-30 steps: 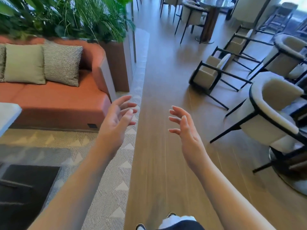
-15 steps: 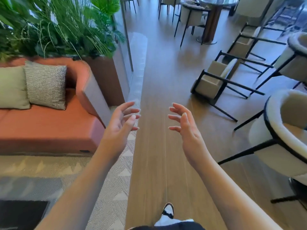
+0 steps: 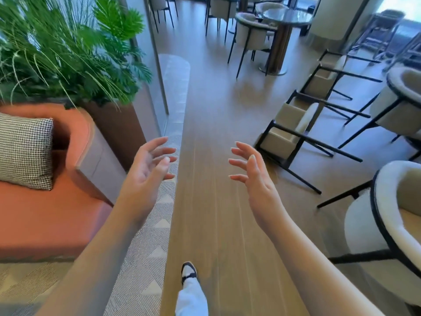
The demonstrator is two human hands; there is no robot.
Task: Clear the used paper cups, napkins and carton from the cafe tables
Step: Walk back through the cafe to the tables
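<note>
Wooden floor (image 3: pixel 211 124) running ahead past an orange sofa (image 3: pixel 45 215), cream chairs (image 3: pixel 391 226) and a far round worktop (image 3: pixel 287 15). Left hand (image 3: pixel 145 174) and right hand (image 3: pixel 255 176) raised, fingers apart, holding nothing. No cups, napkins, carton or legible writing visible.

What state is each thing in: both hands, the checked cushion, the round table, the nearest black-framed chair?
Left hand: open, empty.
Right hand: open, empty.
Checked cushion: propped upright on the orange sofa.
Round table: standing; top too blurred to read.
Nearest black-framed chair: tipped over on the floor.
</note>
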